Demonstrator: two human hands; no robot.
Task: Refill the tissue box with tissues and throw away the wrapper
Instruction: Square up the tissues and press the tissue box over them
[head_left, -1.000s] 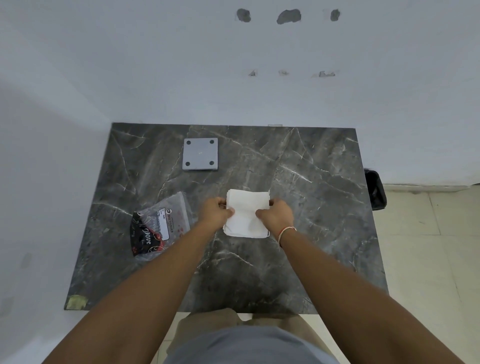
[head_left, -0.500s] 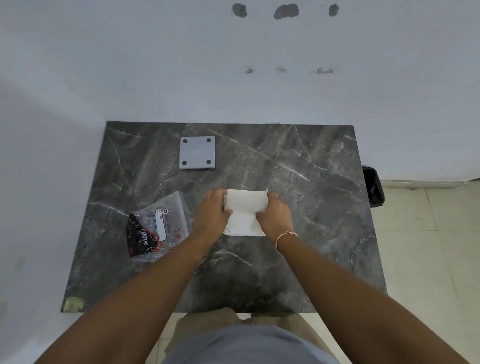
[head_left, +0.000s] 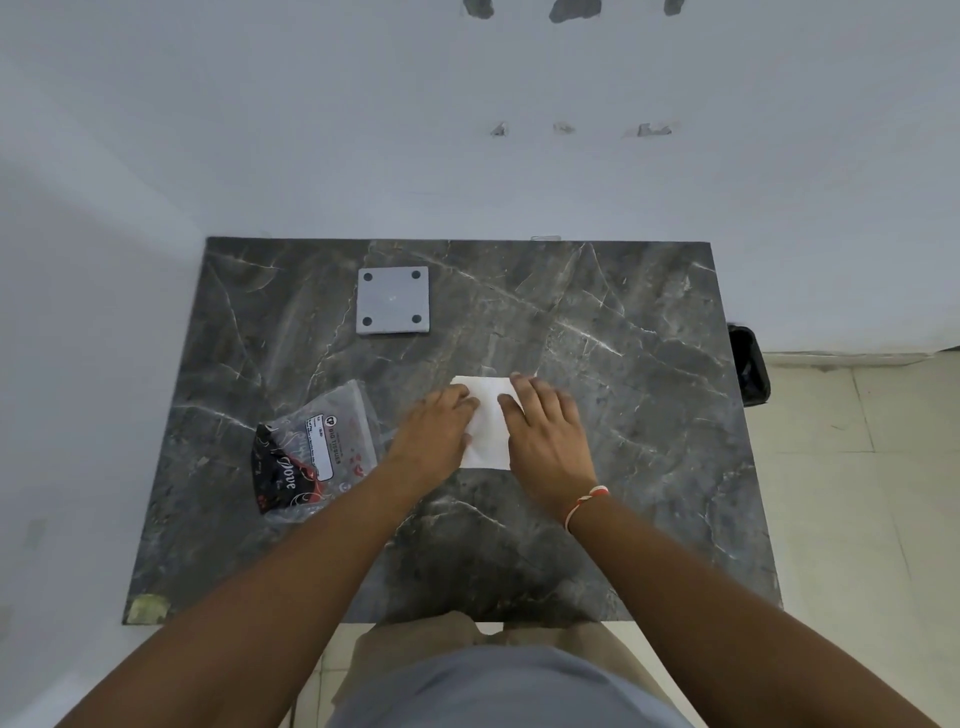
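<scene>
A white stack of tissues (head_left: 487, 426) lies flat on the dark marble table (head_left: 623, 415) near its middle. My left hand (head_left: 436, 431) rests palm down on the stack's left side, and my right hand (head_left: 543, 431) presses flat on its right side, fingers spread. The clear plastic wrapper (head_left: 311, 452) with black and red print lies crumpled to the left of my left hand. A grey square tissue box (head_left: 393, 300) with four dark dots at its corners sits at the table's back left.
A black bin (head_left: 748, 364) stands on the tiled floor past the table's right edge. The white wall runs behind and to the left of the table. A small piece of tape (head_left: 148, 608) marks the front left corner.
Both hands went from gripping the raised tissue stack by its sides to lying flat on top of it, and the stack now rests on the table.
</scene>
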